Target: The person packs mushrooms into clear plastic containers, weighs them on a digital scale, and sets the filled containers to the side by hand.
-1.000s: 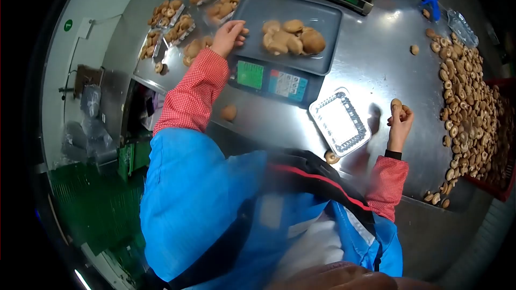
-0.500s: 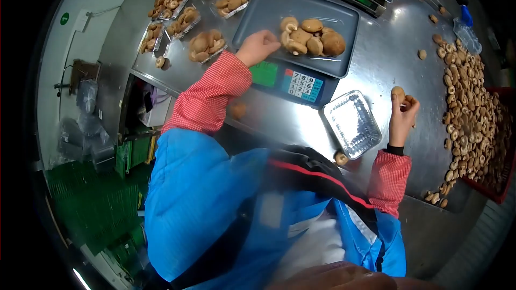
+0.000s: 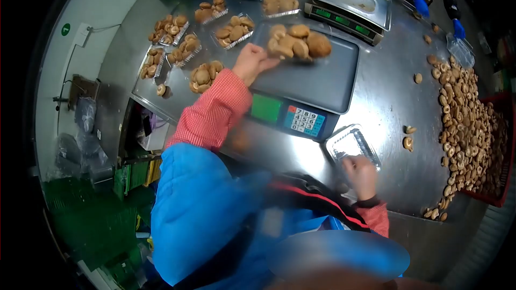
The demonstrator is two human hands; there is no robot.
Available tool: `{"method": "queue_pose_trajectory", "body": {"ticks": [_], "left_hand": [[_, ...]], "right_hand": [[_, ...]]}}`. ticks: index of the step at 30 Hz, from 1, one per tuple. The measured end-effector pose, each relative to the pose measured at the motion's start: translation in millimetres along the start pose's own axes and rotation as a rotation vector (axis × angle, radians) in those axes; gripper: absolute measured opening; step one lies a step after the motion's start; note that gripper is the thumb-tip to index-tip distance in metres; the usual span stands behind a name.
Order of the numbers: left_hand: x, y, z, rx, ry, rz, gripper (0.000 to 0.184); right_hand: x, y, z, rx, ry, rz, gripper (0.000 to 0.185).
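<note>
On the left, my left hand [image 3: 252, 64] pinches the near-left edge of a clear plastic tray of brown mushrooms [image 3: 300, 44]. The mushrooms look smeared by motion, over the far part of the grey scale pan [image 3: 322, 83]. My right hand [image 3: 361, 174] is curled over the near side of another clear plastic tray [image 3: 349, 142], which has no mushrooms in its visible part. Its fingers are blurred, and what they hold, if anything, is hidden. A blurred mushroom [image 3: 343, 188] sits by that hand. Two loose mushrooms [image 3: 408, 143] lie to its right.
Several filled mushroom trays [image 3: 201, 77] stand at the left. A second scale [image 3: 349, 2] is at the back. A large mushroom pile [image 3: 465, 123] spills from a red crate [image 3: 505, 156] at right. A co-worker's blue-gloved hand [image 3: 458, 29] shows at the back right.
The filled tray has shifted leftward and away across the pan with my left hand. My right hand has let go of its mushroom and moved left to the other tray. The view has tilted up slightly.
</note>
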State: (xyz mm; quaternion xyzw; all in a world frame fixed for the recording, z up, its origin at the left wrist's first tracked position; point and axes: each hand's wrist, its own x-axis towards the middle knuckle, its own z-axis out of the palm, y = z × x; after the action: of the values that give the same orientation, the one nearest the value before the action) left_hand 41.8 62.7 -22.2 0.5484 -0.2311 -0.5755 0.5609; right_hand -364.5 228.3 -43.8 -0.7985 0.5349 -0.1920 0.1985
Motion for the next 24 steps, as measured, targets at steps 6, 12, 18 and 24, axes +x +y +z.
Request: {"method": "queue_pose_trajectory", "body": {"ticks": [6, 12, 18, 24], "left_hand": [[75.3, 33.7, -50.7, -0.193, 0.168, 0.276, 0.015], [137.1, 42.2, -112.4, -0.245, 0.576, 0.427, 0.026], [146.0, 74.2, -159.5, 1.699, 0.72, 0.057, 0.065], [132.8, 81.7, -147.2, 1.283, 0.697, -0.242, 0.055]], "right_hand": [[-5.3, -16.8, 25.7, -0.196, -0.012, -0.097, 0.014], [-1.0, -24.8, 19.6, -0.226, -0.038, -0.143, 0.007], [2.7, -28.5, 20.7, -0.21, -0.011, -0.131, 0.014], [4.7, -32.2, 24.6, -0.238, 0.008, -0.086, 0.014]]}}
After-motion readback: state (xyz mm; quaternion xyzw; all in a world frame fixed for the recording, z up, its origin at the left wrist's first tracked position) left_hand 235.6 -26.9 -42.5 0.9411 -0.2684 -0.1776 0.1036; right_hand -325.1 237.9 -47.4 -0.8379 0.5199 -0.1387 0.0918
